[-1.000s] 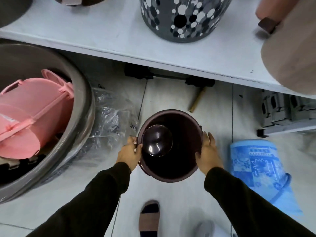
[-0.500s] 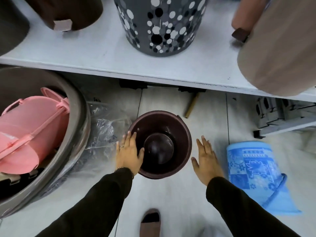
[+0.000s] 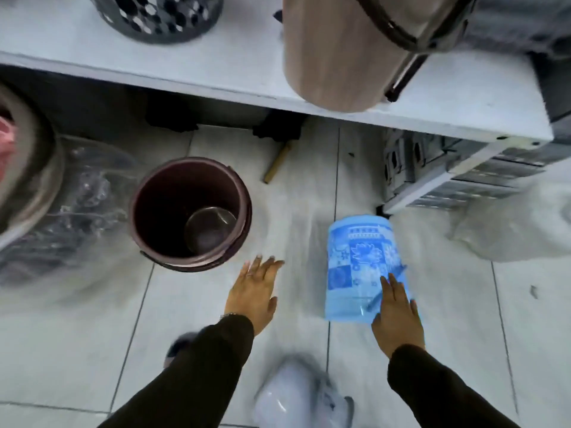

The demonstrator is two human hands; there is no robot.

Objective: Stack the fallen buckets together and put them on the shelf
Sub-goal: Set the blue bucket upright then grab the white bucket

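Note:
A dark brown bucket [image 3: 173, 211] stands upright on the tiled floor at centre left, with a shiny round bowl [image 3: 210, 223] lying inside it. A blue patterned bucket [image 3: 358, 261] lies on its side on the floor at centre right. My right hand [image 3: 397, 316] rests flat on the blue bucket near its rim, fingers spread. My left hand [image 3: 255, 291] hovers open over the floor between the two buckets, holding nothing. The white shelf [image 3: 234, 69] runs across the top of the view.
On the shelf stand a grey spotted bin [image 3: 160, 17] and a tan wood-grain bucket [image 3: 343, 50]. A large grey tub [image 3: 31, 168] and clear plastic wrap [image 3: 80, 205] are at left. Grey crates [image 3: 448, 177] sit under the shelf at right. A wooden stick [image 3: 277, 163] lies on the floor.
Both hands have let go of the brown bucket and moved right. My right hand now lies on the blue bucket. The view has swung right.

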